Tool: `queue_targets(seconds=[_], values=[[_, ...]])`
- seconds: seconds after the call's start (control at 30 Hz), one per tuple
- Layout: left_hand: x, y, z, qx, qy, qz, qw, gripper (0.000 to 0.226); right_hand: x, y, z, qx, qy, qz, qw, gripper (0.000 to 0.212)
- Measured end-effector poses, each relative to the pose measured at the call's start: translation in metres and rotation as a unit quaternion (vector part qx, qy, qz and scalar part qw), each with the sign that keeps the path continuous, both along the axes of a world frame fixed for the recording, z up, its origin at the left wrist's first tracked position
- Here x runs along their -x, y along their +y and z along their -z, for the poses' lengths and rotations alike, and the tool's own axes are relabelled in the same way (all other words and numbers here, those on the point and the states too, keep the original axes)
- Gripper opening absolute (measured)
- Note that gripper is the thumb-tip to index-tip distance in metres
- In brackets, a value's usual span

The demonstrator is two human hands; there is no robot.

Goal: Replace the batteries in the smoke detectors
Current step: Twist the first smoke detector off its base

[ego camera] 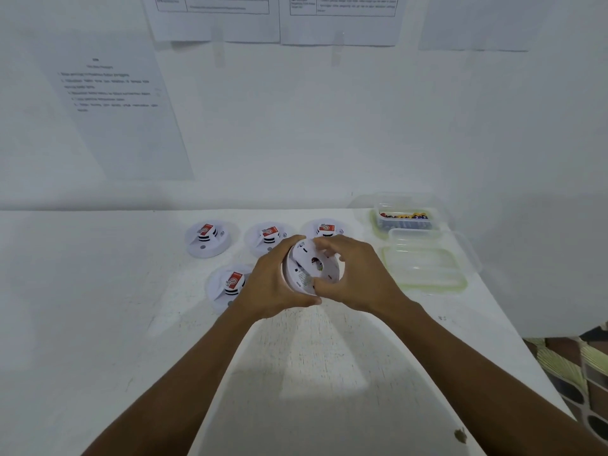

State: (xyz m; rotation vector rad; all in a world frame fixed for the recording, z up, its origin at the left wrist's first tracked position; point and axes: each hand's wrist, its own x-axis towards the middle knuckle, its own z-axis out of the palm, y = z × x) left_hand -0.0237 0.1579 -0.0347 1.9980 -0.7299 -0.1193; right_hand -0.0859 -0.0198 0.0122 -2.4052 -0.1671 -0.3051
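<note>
Head view has you holding one smoke detector (309,268) up off the desk (98,291), over its middle, tilted so the back faces you. Your left hand (279,281) is clamped round the left rim, thumb underneath. Your right hand (355,278) grips the back plate (324,258) from the right, fingers bent onto it. This looks like the twist that frees the plate, though the battery bay itself is hidden.

Four other detectors (207,238) sit toward the far edge, one of them just under your left wrist. A clear tub (406,218) of batteries stands at the far right corner, its lid (424,268) lying just in front.

The likely trouble is a sudden release. If the plate lets go while you are bearing hard, the body may slip from your left hand and drop onto the detector below. Forcing the turn the wrong way could strain the locking tabs.
</note>
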Motion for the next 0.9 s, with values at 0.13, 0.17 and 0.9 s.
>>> queue_targets(seconds=[0.13,0.17,0.9], values=[[-0.001,0.013,0.005,0.013,0.008,-0.013,1.000,0.099,0.005,-0.010,0.001,-0.066,-0.041,0.008,0.997,0.056],[-0.001,0.018,0.006,0.016,0.012,-0.017,1.000,0.099,0.006,-0.016,0.003,-0.082,-0.049,0.017,0.995,0.051],[0.011,0.009,-0.009,0.035,0.056,0.065,0.996,0.102,0.008,-0.010,0.018,-0.359,0.114,0.036,0.926,0.023]])
